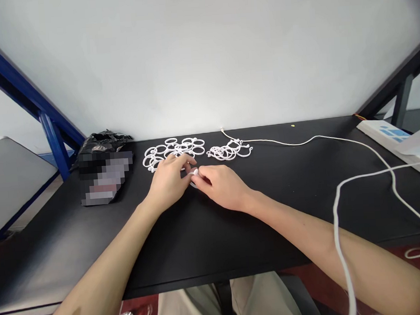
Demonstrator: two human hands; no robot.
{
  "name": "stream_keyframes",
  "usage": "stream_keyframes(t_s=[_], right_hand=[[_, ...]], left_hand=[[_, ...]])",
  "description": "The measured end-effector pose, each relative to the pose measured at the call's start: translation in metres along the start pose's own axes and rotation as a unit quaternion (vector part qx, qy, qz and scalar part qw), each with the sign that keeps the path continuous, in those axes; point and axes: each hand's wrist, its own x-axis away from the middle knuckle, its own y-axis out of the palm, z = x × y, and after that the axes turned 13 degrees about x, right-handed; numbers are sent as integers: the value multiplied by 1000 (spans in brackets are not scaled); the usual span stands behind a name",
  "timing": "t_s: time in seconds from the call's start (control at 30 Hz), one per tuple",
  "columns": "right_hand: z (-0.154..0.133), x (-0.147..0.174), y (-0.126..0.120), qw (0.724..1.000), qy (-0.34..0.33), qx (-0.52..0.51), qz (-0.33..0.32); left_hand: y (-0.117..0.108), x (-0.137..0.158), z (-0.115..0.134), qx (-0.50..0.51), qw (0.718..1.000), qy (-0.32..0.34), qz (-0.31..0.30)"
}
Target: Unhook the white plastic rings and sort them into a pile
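Observation:
My left hand (171,180) and my right hand (220,184) meet over the middle of the black table, their fingers closed on one small white plastic ring (195,172). A rounded white knob of it shows between the fingertips; most of the ring is hidden by the fingers. Just behind my left hand lies a loose pile of white rings (171,149), some with little round knobs. To its right, beyond my right hand, is a smaller heap of white rings (227,151), tangled together, one with an open end.
A black table (272,230) runs up to a pale wall. At the left are a black plastic bag (104,140) and a blurred-out phone-like object (107,179). A white cable (337,206) loops across the right side, past white boxes (396,139). Blue metal braces (52,139) flank the left.

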Motion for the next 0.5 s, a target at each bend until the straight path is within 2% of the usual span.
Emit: stream_keyframes(t_s=[0.13, 0.3, 0.4, 0.5], right_hand=[[-4, -2, -1, 999, 5, 23, 41], [-3, -2, 0, 997, -1, 45, 57], [7, -3, 1, 998, 10, 30, 61], [24, -7, -3, 993, 69, 49, 84]], left_hand=[[-3, -7, -2, 79, 994, -53, 46], [-7, -10, -12, 59, 989, -112, 74], [-11, -6, -23, 1, 997, -50, 62], [-14, -2, -32, -63, 997, 4, 48]])
